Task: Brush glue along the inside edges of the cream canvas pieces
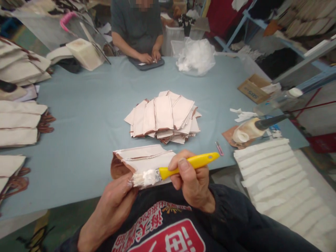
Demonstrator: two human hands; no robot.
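My right hand point(193, 178) is closed around the yellow handle of a brush point(190, 163). White paste coats the brush's bristles, which lie over the near edge of a cream fabric piece point(147, 154) with brown backing. That piece rests at the table's front edge, its left end gaping to show brown inside. My left hand point(115, 199) grips its near left corner, fingertips beside the bristles; some fingers are hidden beneath. Beyond both hands sits a fanned pile of similar cream and brown pieces point(162, 117).
Stacks of cream pieces point(18, 122) line the blue-grey table's point(86, 115) left side. At right are a glue-stained container with a brush point(246, 131), small pink snips point(219, 148), a cardboard box point(253, 89) and white strips point(283, 182). Across, a co-worker's hands point(151, 57) touch a dark piece.
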